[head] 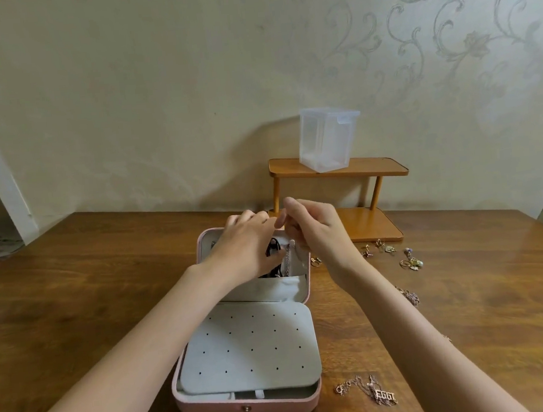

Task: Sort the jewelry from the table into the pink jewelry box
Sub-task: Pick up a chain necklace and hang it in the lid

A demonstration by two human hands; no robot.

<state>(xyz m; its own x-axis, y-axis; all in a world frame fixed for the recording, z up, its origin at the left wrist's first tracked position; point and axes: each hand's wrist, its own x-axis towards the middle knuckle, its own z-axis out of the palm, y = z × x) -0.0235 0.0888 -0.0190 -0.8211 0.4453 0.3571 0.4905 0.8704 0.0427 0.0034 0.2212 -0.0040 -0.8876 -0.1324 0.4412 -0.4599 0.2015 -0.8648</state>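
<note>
The pink jewelry box (248,401) lies open on the wooden tabletop (75,305), its grey perforated panel (250,349) covering the near half and its lid section lying flat at the far side. Above that lid section, the right hand (312,232) has its grip pinched on a thin silver chain (289,256) that hangs down toward the lid's pocket. The left hand (244,251) reaches into the same lid section beside the chain, its fingers bent over dark items there; whether its grip holds anything cannot be told. Right of the box, near its front corner, lies a rose-gold necklace (375,390). Further back to the right, small rings and earrings (409,259) are scattered. Behind the box stands a wooden two-tier shelf (359,172) carrying a clear plastic container (326,138)
</note>
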